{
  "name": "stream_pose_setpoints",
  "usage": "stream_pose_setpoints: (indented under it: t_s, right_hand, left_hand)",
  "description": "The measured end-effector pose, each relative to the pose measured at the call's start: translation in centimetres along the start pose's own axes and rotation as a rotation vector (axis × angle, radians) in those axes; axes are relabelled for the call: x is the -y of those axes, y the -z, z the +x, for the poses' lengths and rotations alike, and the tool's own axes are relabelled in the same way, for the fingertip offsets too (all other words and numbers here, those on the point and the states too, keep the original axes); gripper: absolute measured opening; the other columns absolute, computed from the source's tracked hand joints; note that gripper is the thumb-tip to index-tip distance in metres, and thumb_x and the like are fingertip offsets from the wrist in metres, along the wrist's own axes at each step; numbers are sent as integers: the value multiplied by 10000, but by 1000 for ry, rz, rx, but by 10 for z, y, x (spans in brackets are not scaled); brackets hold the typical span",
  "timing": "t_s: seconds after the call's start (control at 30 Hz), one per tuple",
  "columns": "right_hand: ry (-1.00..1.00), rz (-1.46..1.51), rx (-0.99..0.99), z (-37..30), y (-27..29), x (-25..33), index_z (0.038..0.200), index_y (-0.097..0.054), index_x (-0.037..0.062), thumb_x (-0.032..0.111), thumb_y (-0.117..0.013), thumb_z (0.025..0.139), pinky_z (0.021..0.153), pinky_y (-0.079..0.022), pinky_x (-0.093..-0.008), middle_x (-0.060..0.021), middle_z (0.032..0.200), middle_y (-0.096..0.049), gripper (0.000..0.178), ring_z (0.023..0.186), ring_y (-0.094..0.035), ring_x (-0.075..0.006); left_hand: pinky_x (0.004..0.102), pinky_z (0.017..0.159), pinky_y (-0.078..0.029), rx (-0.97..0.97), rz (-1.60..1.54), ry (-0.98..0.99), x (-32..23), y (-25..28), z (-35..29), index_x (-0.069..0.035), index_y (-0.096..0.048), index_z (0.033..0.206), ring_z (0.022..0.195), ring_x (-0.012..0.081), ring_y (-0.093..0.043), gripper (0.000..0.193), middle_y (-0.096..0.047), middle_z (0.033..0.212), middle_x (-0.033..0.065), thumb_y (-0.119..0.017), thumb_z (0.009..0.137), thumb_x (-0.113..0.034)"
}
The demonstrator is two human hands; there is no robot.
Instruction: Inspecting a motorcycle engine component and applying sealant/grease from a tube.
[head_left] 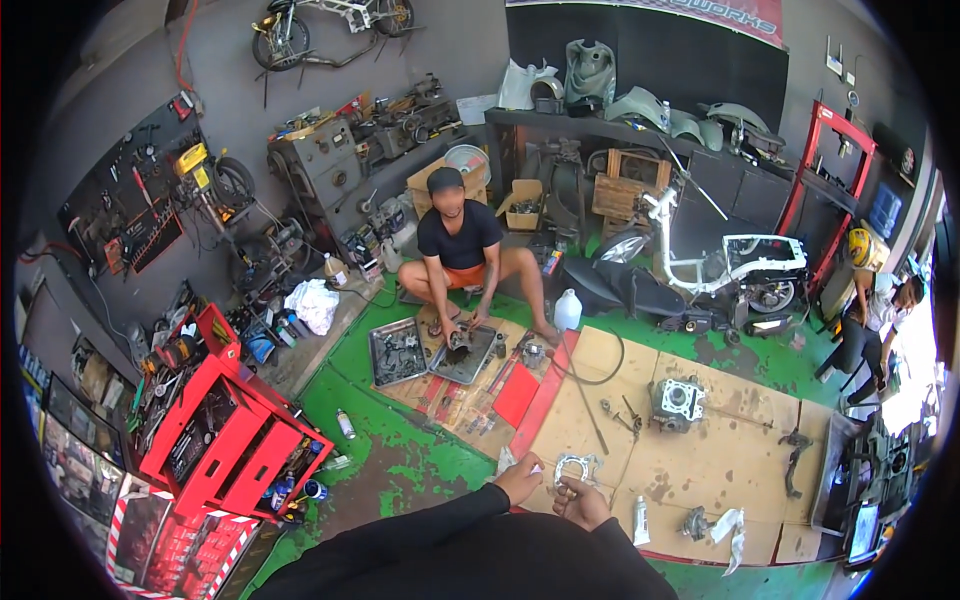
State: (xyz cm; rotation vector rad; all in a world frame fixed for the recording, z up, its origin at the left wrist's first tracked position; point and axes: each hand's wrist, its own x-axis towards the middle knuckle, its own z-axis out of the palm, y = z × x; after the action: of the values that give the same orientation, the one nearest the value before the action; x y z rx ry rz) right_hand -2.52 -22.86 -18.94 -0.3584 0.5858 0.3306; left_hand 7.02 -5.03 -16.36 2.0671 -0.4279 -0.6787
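Low in the head view, my right hand (582, 502) pinches the lower edge of a thin, pale metal gasket (592, 462) with a large round opening. Just left of it is my left hand (520, 480), its fingers closed together near the gasket's edge; what they hold is too small to make out. Flattened cardboard (570, 420) covers the floor beneath both hands. Right of my right hand lies a white tube (641, 520). Farther off, a metal engine cylinder block (678, 403) rests on the cardboard, with small metal parts (628, 415) to its left.
Ahead, a co-worker (458, 240) squats over metal trays (398, 352) of parts. A red tool cabinet (240, 430) stands left. A carburetor-like part (695, 522) and a white rag (732, 535) lie right. A stripped scooter frame (720, 270) stands behind; another person (870, 320) bends at far right.
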Motion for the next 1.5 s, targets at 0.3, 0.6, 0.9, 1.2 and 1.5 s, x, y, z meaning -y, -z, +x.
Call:
stream_pose_setpoints:
  t_s: [0.3,0.6,0.9,1.2,1.5]
  right_hand:
    - [126,-167,0,-28,17,1,1091,-549,34,85,-497,939,674,-458,-338,-82,859,-531,169,695,-511,-177]
    - [201,-449,-17,-51,27,6,1088,-542,17,76,-601,890,686,-473,-304,-91,914,-549,215,747,-543,-163]
    - [367,-911,-20,-67,44,19,1038,-547,4,103,-712,836,670,-493,-240,-100,896,-605,279,739,-605,-157]
    - [469,-999,-48,-84,34,27,904,-548,40,81,-694,848,578,-453,-202,-41,753,-548,161,615,-550,-113]
    - [418,-1081,-114,-92,32,31,888,-565,44,119,-716,851,578,-439,-206,-25,740,-550,173,598,-533,-107]
  left_hand:
    - [331,733,-479,-70,17,-311,4,-42,4,-55,-591,1057,792,272,-602,237,-613,918,131,-541,833,-113]
    - [258,714,-486,117,-202,-250,-7,-72,-5,-40,-614,1112,783,172,-609,287,-652,935,91,-553,834,-7]
    - [206,721,-499,187,-636,-186,-8,-96,-8,-17,-622,1140,766,128,-601,276,-659,969,72,-618,866,19]
    - [241,663,-534,164,-527,17,-19,-98,-15,-22,-625,1119,784,147,-636,239,-660,957,100,-650,886,-65]
    - [253,742,-570,238,-678,44,-19,-106,-7,35,-591,1184,828,163,-661,290,-659,967,102,-645,908,-38]
